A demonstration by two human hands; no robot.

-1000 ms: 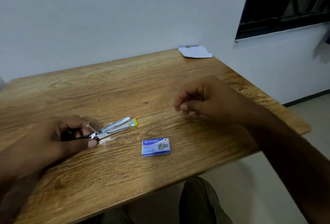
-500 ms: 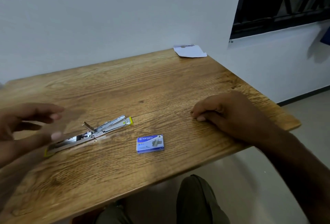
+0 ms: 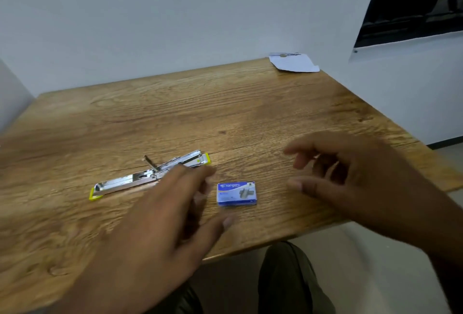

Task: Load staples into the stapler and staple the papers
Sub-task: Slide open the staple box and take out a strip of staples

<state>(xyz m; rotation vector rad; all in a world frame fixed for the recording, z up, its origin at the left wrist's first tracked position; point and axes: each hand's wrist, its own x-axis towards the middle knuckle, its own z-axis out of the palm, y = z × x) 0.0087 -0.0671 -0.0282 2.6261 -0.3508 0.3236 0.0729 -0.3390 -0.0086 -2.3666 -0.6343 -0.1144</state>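
Observation:
A silver stapler (image 3: 140, 178) with yellow-green ends lies flat and opened out on the wooden table (image 3: 250, 103). A small blue staple box (image 3: 237, 193) sits to its right, lid closed. My left hand (image 3: 162, 223) hovers open just left of the box, fingers spread, covering part of the stapler's right half. To the right of the box my right hand (image 3: 350, 176) hangs open above the table, fingers apart. Both hands are blurred and hold nothing. White papers (image 3: 293, 63) lie at the far right corner.
The table ends at a white wall at the back and drops off at the right and near edges. My knees (image 3: 288, 278) show below the near edge. A dark window (image 3: 413, 0) is at the upper right.
My left hand let go of the stapler, which now lies opened out, and has swung right toward the staple box. My right hand lifted off the table and opened.

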